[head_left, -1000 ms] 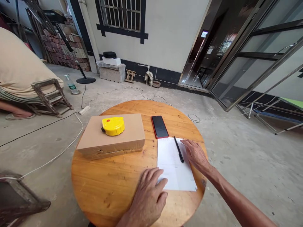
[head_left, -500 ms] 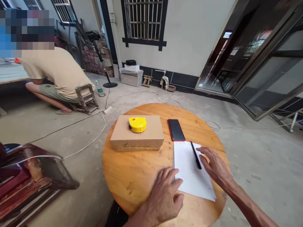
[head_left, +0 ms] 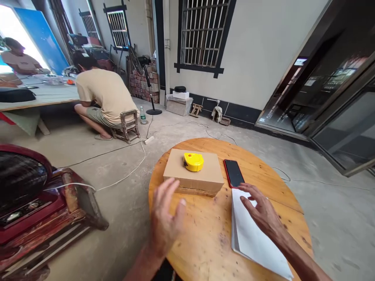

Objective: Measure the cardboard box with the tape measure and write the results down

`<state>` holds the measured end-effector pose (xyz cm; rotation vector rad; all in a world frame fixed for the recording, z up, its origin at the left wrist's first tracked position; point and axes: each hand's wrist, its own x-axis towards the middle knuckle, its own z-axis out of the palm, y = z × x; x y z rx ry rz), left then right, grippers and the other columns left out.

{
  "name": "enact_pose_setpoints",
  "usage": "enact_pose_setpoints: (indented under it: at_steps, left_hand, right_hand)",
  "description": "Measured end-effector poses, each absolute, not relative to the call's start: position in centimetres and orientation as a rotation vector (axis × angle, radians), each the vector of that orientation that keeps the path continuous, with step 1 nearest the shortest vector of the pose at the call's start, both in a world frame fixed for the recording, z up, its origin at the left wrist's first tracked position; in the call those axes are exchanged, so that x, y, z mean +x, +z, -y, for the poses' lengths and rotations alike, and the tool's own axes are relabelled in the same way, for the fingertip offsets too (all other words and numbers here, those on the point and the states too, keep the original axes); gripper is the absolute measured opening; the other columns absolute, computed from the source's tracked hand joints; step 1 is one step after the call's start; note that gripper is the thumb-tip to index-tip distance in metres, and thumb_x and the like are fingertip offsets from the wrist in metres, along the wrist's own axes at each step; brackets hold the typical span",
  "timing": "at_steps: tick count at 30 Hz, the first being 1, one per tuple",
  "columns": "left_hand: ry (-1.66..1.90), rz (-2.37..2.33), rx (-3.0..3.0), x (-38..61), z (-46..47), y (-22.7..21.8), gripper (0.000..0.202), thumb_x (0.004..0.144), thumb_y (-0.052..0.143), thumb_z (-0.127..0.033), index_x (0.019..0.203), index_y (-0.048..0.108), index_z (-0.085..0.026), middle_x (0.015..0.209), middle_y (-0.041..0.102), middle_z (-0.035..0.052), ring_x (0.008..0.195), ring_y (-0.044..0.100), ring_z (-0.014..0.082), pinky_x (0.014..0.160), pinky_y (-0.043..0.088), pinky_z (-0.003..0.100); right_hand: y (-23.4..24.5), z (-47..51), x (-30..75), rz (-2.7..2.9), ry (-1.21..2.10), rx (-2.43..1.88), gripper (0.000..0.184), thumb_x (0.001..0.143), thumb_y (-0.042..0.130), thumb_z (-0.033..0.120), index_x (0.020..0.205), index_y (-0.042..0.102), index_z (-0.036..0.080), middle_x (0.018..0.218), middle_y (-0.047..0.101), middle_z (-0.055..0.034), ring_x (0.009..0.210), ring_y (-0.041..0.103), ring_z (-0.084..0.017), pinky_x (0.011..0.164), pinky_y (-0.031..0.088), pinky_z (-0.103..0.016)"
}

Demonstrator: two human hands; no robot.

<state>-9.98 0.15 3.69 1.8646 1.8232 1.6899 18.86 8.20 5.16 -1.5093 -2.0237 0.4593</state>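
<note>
My left hand [head_left: 166, 218] is raised near the front left corner of a brown cardboard box [head_left: 172, 166]; its fingers are apart and hold nothing, and it is slightly blurred. On the box lies a yellow tape measure [head_left: 193, 161]. My right hand [head_left: 262, 212] hovers over or rests on a stack of white paper [head_left: 249, 238], thumb and fingers spread apart; I cannot tell whether it touches the sheets. The black pen is hidden, perhaps behind this hand. Just beyond the paper lies a phone [head_left: 233, 172] with a red edge.
Everything sits on a round wooden table [head_left: 205, 230]. To the left stands a dark red fan [head_left: 26, 187] on a wooden chair, with cords across the floor. A person [head_left: 105, 93] sits on a small chair at another table; another person [head_left: 22, 58] is farther back.
My left hand has lifted off the paper's edge and moved left toward the box. My right hand stays by the paper, now covering where the pen lay. The camera view has turned left.
</note>
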Motion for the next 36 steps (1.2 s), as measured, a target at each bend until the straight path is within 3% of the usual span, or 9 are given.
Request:
enact_pose_setpoints:
  at_steps: [5,8,11,14,19,23,28,33,36]
  left_hand:
    - [1.669,-1.759,1.231,-15.2,-4.5,4.0,0.053,0.089,0.054,-0.042,0.136,0.048,-0.018,0.141,0.047,0.013,0.128,0.047,0.0283,0.105,0.041,0.043]
    - [1.599,-1.664,1.206,-15.5,-7.0,3.4,0.056,0.089,0.054,-0.043,0.138,0.047,-0.016,0.141,0.05,0.0141,0.129,0.049,0.0277,0.105,0.042,0.04]
    - [1.544,-1.597,1.198,-15.0,-8.4,3.0,0.056,0.089,0.056,-0.04,0.139,0.047,-0.016,0.14,0.053,0.0122,0.128,0.051,0.0263,0.105,0.042,0.038]
    - [1.529,-1.563,1.169,-14.6,-8.5,3.0,0.058,0.09,0.054,-0.037,0.143,0.042,-0.018,0.142,0.051,0.0108,0.129,0.051,0.025,0.103,0.044,0.035]
    - [1.572,-1.509,1.145,-14.2,-6.5,3.0,0.06,0.089,0.05,-0.034,0.146,0.037,-0.017,0.144,0.05,0.0103,0.128,0.051,0.0247,0.104,0.043,0.034]
    - [1.66,-1.478,1.129,-13.6,-3.3,1.8,0.066,0.086,0.052,-0.034,0.148,0.034,-0.02,0.149,0.043,0.0092,0.135,0.042,0.0273,0.108,0.038,0.038]
    - [1.743,-1.504,1.128,-12.5,1.7,-1.8,0.072,0.084,0.051,-0.027,0.151,0.025,-0.022,0.154,0.036,0.0084,0.14,0.034,0.0281,0.112,0.034,0.04]
    - [1.596,-1.677,1.183,-11.9,3.8,-4.5,0.062,0.082,0.053,-0.028,0.142,0.04,-0.018,0.129,0.061,0.01,0.124,0.054,0.0311,0.1,0.048,0.041]
    - [1.587,-1.752,1.307,-11.7,2.6,-4.1,0.047,0.082,0.054,-0.03,0.128,0.054,-0.021,0.111,0.07,0.0067,0.11,0.064,0.0319,0.092,0.054,0.042]
  right_hand:
    - [8.7,-10.8,12.4,2.132,0.431,-1.276,0.044,0.087,0.054,0.043,0.126,0.056,0.023,0.142,0.049,-0.0129,0.129,0.048,-0.03,0.093,0.05,-0.047]
    - [10.1,-12.8,7.8,2.276,0.42,-1.233,0.069,0.081,0.062,0.046,0.141,0.041,0.022,0.15,0.04,-0.0143,0.136,0.04,-0.031,0.105,0.04,-0.05]
    - [10.5,-14.6,4.0,2.379,0.363,-1.274,0.086,0.074,0.069,0.05,0.147,0.035,0.018,0.149,0.042,-0.0171,0.136,0.04,-0.034,0.109,0.033,-0.053]
    - [10.1,-15.3,2.2,2.339,0.375,-1.288,0.076,0.072,0.071,0.047,0.137,0.05,0.014,0.136,0.056,-0.0179,0.126,0.049,-0.036,0.105,0.035,-0.053]
    - [10.4,-12.9,4.8,1.658,0.911,-1.102,0.055,0.073,0.071,0.049,0.12,0.062,0.022,0.116,0.067,-0.0084,0.106,0.062,-0.028,0.091,0.047,-0.042]
    - [10.9,-9.0,9.0,1.128,0.964,-0.857,0.043,0.077,0.065,0.045,0.116,0.065,0.025,0.119,0.067,-0.0044,0.108,0.062,-0.025,0.093,0.047,-0.039]
    - [8.4,-3.9,12.4,0.876,1.035,-0.946,0.037,0.089,0.049,0.047,0.117,0.063,0.029,0.126,0.064,-0.0045,0.098,0.068,-0.026,0.085,0.055,-0.045]
    - [5.1,-0.9,13.1,0.909,1.022,-1.136,0.05,0.094,0.039,0.048,0.136,0.051,0.023,0.12,0.068,-0.012,0.109,0.065,-0.032,0.087,0.056,-0.049]
    - [4.9,-0.4,13.0,0.919,1.019,-1.117,0.052,0.094,0.037,0.049,0.136,0.05,0.02,0.118,0.068,-0.0126,0.111,0.064,-0.032,0.09,0.056,-0.05]
